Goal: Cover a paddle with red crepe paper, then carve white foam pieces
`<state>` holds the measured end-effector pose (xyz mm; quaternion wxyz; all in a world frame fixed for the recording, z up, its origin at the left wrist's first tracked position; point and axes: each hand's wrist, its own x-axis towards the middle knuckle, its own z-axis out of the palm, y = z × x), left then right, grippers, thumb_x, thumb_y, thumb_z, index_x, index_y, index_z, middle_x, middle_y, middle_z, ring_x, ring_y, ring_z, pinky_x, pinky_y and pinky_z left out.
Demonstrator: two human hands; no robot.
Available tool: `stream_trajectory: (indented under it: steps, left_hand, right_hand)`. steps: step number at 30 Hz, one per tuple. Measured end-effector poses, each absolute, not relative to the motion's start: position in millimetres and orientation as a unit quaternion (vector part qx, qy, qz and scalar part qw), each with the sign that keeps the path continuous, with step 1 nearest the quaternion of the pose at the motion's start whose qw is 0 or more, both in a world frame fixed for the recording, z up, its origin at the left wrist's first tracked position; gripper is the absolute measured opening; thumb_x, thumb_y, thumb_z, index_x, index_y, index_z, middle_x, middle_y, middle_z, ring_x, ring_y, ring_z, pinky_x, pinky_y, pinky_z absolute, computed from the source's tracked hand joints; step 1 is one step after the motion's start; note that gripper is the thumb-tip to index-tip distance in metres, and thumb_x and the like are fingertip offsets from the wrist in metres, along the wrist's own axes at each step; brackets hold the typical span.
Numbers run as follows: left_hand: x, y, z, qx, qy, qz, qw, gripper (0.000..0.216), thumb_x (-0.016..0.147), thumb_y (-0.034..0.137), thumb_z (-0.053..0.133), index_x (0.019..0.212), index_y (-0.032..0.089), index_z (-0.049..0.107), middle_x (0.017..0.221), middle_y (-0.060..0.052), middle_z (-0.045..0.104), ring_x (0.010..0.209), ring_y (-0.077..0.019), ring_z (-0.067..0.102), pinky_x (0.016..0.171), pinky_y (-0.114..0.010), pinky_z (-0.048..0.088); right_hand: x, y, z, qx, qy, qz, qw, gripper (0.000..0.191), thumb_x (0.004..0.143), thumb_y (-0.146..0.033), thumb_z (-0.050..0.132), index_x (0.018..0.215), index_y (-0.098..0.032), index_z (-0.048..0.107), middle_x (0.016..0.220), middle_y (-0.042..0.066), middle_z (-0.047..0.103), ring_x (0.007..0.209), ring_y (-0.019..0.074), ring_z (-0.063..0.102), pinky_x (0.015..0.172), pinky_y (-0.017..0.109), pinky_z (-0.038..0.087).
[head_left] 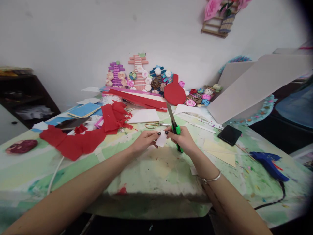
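Note:
My left hand (146, 139) pinches a small white piece of paper (161, 139) above the paint-stained table (151, 176). My right hand (183, 140) touches the same paper with its fingertips and is closed round green-handled scissors (174, 124), whose blades point up and away, shut or nearly so. Both hands meet at the table's middle.
Red paper scraps (80, 138) lie at the left, gold scissors (156, 124) just beyond my hands. A black phone (229, 134) and a blue glue gun (267, 163) with its cord sit at the right. Paper-flower crafts (146, 80) and grey boards (256, 83) line the back.

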<state>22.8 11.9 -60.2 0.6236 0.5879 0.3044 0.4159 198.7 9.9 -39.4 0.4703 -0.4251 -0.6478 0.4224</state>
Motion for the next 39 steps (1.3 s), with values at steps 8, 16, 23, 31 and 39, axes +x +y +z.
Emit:
stream_trajectory:
  steps: [8, 16, 23, 31, 39]
  left_hand:
    - [18, 11, -57, 0.606, 0.328, 0.408, 0.599, 0.021, 0.070, 0.030, 0.069, 0.076, 0.011, 0.066, 0.057, -0.001, 0.060, 0.051, -0.0085, 0.051, 0.053, -0.021, 0.039]
    - [20, 9, -50, 0.504, 0.337, 0.459, 0.649, 0.024, 0.059, 0.018, 0.074, 0.074, 0.010, 0.057, 0.065, -0.005, 0.066, 0.058, -0.0173, 0.065, 0.059, -0.029, 0.051]
    - [18, 8, -49, 0.459, 0.315, 0.475, 0.682, 0.029, 0.061, 0.016, 0.074, 0.084, 0.010, 0.057, 0.076, -0.007, 0.069, 0.068, -0.0197, 0.068, 0.072, -0.035, 0.053]
    - [17, 9, -53, 0.557, 0.302, 0.384, 0.671, 0.030, 0.069, 0.034, 0.073, 0.085, 0.010, 0.062, 0.076, -0.008, 0.069, 0.056, -0.0114, 0.062, 0.051, -0.020, 0.041]
    - [20, 9, -53, 0.527, 0.290, 0.417, 0.681, 0.030, 0.070, 0.035, 0.071, 0.087, 0.011, 0.064, 0.085, -0.011, 0.069, 0.081, -0.0180, 0.065, 0.074, -0.029, 0.045]
  right_hand:
    - [197, 6, -36, -0.420, -0.650, 0.425, 0.469, 0.027, 0.068, -0.033, 0.066, 0.084, -0.011, 0.067, 0.049, -0.005, 0.046, 0.043, 0.0063, 0.036, 0.043, 0.021, 0.029]
    - [198, 9, -38, -0.418, -0.641, 0.423, 0.485, 0.033, 0.067, -0.041, 0.068, 0.083, -0.012, 0.067, 0.049, -0.005, 0.047, 0.042, 0.0072, 0.039, 0.042, 0.023, 0.031]
    - [200, 9, -38, -0.425, -0.643, 0.416, 0.482, 0.028, 0.067, -0.037, 0.068, 0.081, -0.012, 0.066, 0.053, -0.003, 0.049, 0.044, 0.0071, 0.038, 0.042, 0.022, 0.031]
    - [197, 5, -35, -0.426, -0.670, 0.401, 0.457, 0.023, 0.069, -0.032, 0.064, 0.082, -0.013, 0.067, 0.046, -0.006, 0.042, 0.044, 0.0068, 0.036, 0.044, 0.021, 0.028]
    - [199, 11, -41, -0.436, -0.655, 0.375, 0.491, 0.027, 0.069, -0.039, 0.066, 0.080, -0.014, 0.066, 0.053, -0.003, 0.050, 0.047, 0.0083, 0.039, 0.046, 0.023, 0.031]
